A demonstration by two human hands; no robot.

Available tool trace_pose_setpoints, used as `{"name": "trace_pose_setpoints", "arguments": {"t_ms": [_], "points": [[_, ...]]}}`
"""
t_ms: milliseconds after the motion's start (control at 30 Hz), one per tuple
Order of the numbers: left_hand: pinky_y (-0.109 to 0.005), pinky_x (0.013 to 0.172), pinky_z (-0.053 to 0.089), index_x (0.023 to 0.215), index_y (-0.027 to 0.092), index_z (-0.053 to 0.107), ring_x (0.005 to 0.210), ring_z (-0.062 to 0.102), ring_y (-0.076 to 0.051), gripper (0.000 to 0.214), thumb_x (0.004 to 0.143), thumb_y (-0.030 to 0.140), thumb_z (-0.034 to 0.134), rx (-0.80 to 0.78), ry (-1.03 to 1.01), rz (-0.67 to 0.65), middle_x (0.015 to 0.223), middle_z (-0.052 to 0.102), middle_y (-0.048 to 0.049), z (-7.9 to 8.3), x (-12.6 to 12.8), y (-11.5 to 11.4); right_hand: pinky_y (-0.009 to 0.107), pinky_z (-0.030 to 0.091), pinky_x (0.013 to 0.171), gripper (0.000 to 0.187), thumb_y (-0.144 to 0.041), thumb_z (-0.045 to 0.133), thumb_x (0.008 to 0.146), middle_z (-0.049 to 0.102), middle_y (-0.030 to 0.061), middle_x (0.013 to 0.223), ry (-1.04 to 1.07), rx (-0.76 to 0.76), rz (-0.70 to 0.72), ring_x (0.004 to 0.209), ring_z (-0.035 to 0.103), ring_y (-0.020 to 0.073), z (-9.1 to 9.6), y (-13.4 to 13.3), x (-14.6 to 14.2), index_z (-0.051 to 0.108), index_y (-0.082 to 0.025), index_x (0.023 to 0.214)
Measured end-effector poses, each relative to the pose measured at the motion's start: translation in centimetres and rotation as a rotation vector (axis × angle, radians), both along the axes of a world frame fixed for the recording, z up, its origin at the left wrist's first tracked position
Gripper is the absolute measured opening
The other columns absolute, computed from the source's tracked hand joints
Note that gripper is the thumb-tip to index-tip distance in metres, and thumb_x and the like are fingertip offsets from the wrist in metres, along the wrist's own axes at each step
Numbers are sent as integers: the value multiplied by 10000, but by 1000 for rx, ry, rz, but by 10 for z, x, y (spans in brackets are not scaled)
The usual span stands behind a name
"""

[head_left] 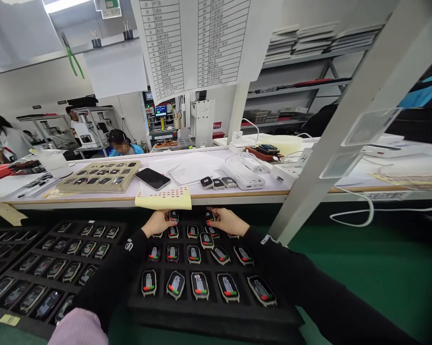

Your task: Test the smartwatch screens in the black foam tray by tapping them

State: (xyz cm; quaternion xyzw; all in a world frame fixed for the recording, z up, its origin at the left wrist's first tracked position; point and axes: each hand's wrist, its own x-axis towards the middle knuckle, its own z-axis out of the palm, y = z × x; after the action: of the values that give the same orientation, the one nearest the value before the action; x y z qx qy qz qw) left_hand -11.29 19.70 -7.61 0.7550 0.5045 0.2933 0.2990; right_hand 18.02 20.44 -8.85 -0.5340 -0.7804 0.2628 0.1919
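A black foam tray point(209, 314) lies in front of me, filled with several small dark devices whose screens show red, green and white marks. My left hand point(158, 223) reaches to the tray's far row and pinches one device point(174, 216) between its fingertips. My right hand point(228, 222) does the same a little to the right, its fingers closed on another device point(209, 216). Both arms wear black sleeves. Just above the hands a yellow sheet with rows of red dots point(164, 198) hangs over the shelf edge.
A second black tray point(51, 268) of similar devices lies to the left. The raised shelf holds a beige tray point(99, 176), a phone point(152, 178), papers, three loose devices point(218, 182) and white boxes with cables. A grey slanted post point(331, 143) stands at right. Other people sit behind.
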Motion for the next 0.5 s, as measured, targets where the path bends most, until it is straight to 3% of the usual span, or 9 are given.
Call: {"name": "trace_pose_setpoints", "arguments": {"t_ms": [267, 367, 433, 500], "points": [[-303, 708, 538, 1244, 121, 645, 703, 606, -175, 556, 709, 198, 777, -14, 108, -62, 866, 706, -44, 4, 24, 0, 385, 578, 785, 283, -345, 649, 985, 645, 67, 1072, -107, -15, 89, 880, 654, 210, 13, 5, -18, 620, -145, 1183], [-407, 946, 505, 1183, 163, 689, 956, 638, -264, 511, 688, 223, 801, 38, 181, -71, 1005, 712, -84, 9, 28, -3, 410, 563, 838, 250, -350, 649, 983, 644, 74, 1100, -155, 8, 75, 933, 647, 222, 20, 1, -21, 640, -153, 1137], [-466, 1115, 373, 1188, 193, 691, 1181, 563, -319, 526, 679, 239, 812, 79, 215, -69, 1197, 671, -109, 14, 27, -6, 433, 546, 873, 267, -361, 656, 976, 642, 83, 1115, -151, 45, 45, 974, 639, 234, 26, -7, -19, 638, -154, 1144], [-480, 1183, 272, 1259, 208, 653, 1314, 465, -341, 603, 684, 288, 816, 99, 232, -65, 1333, 604, -119, 18, 20, -13, 438, 535, 889, 273, -360, 661, 967, 650, 94, 1112, -112, 84, 17, 969, 641, 234, 34, -21, -11, 642, -149, 1139]]}}
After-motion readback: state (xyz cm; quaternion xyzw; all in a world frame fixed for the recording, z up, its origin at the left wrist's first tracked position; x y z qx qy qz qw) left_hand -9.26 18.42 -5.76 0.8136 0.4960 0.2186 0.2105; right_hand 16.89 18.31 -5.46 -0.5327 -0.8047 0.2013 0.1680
